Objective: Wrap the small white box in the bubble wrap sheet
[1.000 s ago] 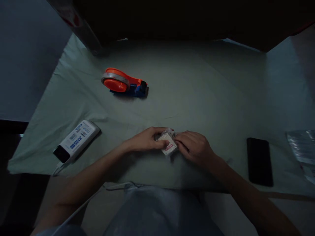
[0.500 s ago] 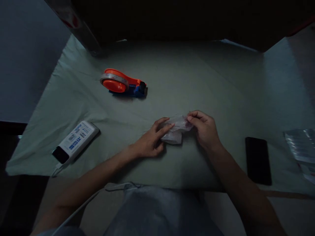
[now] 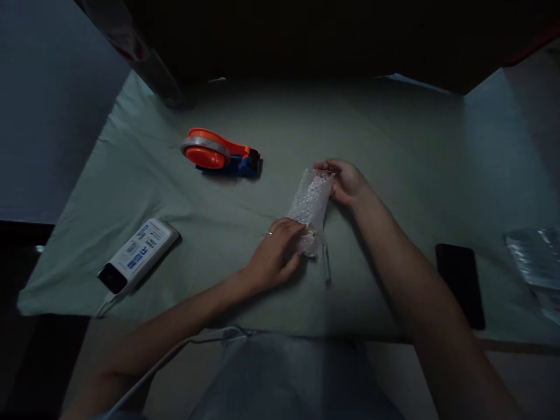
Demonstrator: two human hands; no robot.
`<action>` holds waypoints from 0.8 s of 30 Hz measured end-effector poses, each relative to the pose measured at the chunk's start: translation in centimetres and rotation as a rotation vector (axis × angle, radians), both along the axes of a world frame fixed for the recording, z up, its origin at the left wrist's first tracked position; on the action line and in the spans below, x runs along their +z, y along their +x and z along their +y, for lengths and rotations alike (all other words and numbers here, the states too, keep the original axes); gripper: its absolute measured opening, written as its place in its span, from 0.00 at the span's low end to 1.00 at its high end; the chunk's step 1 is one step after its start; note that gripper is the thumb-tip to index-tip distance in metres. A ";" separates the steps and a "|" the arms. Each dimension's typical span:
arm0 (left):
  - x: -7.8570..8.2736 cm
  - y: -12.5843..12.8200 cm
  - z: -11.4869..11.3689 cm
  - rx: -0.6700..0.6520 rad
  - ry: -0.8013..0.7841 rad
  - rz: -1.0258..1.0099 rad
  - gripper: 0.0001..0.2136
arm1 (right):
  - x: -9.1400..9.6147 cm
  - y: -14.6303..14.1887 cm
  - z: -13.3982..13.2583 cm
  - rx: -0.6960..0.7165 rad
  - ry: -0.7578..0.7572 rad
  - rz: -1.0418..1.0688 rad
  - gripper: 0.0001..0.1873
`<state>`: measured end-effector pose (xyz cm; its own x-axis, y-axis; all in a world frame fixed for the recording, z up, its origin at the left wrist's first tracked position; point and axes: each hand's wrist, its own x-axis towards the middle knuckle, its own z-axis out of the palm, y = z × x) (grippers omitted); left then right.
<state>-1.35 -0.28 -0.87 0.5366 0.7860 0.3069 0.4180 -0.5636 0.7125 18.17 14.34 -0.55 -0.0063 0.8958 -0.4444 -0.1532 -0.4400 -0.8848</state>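
A narrow piece of bubble wrap (image 3: pixel 312 195) lies at a slant in front of me, with something small and pale, too unclear to name, showing near its lower end. My left hand (image 3: pixel 277 251) grips that lower end, fingers over it and thumb below; a ring is on one finger. At the far end, my right hand (image 3: pixel 343 181) pinches the edge, where a reddish bit shows between the fingers. A thin translucent strip (image 3: pixel 326 262) hangs down from the wrap on its right side.
An orange and blue tape dispenser (image 3: pixel 221 153) stands beyond my left hand on the green cloth (image 3: pixel 385 151). A white power bank (image 3: pixel 139 256) with a cable lies left. On the right are a black phone-like slab (image 3: pixel 460 286) and shiny plastic packaging (image 3: pixel 536 256).
The bubble wrap has turned from lying crosswise to pointing away from me and is spread flatter. My right hand has moved forward with its end; my left hand has shifted only slightly.
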 end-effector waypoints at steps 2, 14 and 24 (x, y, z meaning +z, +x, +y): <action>-0.4 0.5 0.2 0.029 0.000 0.074 0.25 | 0.3 0.1 -0.3 -0.078 0.140 -0.177 0.14; 0.9 0.0 0.5 0.218 0.022 0.149 0.16 | 2.9 1.8 -12.7 0.609 1.096 -1.252 0.14; 1.2 -4.7 1.5 0.335 0.066 0.428 0.11 | 2.0 4.9 -13.7 0.693 0.893 -1.208 0.14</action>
<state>-6.08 1.26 0.31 0.3482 0.9219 0.1701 0.8273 -0.3875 0.4067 23.03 0.59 1.46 -0.5435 0.8290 0.1319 0.7628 0.5534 -0.3345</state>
